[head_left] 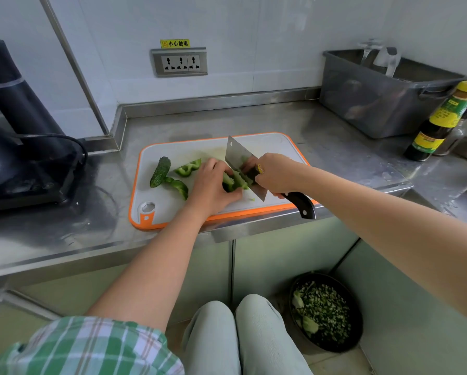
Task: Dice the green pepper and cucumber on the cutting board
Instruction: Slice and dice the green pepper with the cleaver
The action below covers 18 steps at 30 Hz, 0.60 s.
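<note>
Black and round, a bowl of finely chopped greens stands on the floor, nearest to the person. On the steel table lies the white cutting board with orange rim. There the left hand holds down a green pepper piece, and the right hand grips the steel cleaver, its blade on this piece. Farther left lie two pepper strips and the bumpy cucumber, not yet diced. I judge most of the work is left.

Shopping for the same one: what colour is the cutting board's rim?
Orange, framing a white surface; the cutting board shows clearest in the head view.
</note>
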Each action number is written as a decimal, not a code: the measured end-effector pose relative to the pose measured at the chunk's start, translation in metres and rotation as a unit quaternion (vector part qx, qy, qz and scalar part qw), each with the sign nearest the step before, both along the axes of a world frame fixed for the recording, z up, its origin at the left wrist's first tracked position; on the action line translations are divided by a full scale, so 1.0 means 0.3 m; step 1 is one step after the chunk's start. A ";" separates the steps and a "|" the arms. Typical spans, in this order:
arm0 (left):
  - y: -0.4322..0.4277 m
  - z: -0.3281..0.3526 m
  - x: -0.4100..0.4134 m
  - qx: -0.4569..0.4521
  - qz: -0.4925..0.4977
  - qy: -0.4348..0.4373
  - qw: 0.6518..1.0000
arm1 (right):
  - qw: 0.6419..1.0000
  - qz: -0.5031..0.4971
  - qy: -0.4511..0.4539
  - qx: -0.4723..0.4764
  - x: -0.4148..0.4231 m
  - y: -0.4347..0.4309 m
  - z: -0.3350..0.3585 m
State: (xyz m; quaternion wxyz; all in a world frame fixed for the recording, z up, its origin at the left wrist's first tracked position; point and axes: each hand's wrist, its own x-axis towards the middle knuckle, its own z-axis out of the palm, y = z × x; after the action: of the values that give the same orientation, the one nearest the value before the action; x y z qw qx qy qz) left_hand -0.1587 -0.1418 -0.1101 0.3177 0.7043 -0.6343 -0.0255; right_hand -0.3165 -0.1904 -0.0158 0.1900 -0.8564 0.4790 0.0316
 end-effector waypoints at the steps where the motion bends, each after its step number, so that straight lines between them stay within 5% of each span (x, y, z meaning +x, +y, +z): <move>1: 0.001 0.000 0.000 -0.001 0.000 0.003 1.000 | 1.000 -0.001 -0.004 0.007 0.001 -0.001 -0.001; 18: 0.052 0.074 0.037 0.028 0.045 -0.006 0.999 | 0.993 -0.061 -0.081 -0.054 0.032 -0.049 -0.067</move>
State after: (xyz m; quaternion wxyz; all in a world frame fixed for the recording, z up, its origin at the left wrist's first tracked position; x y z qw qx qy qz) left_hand -0.1475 -0.1262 -0.0880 0.2954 0.7407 -0.6029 -0.0248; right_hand -0.3068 -0.2051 -0.0359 0.1833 -0.8346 0.5141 -0.0749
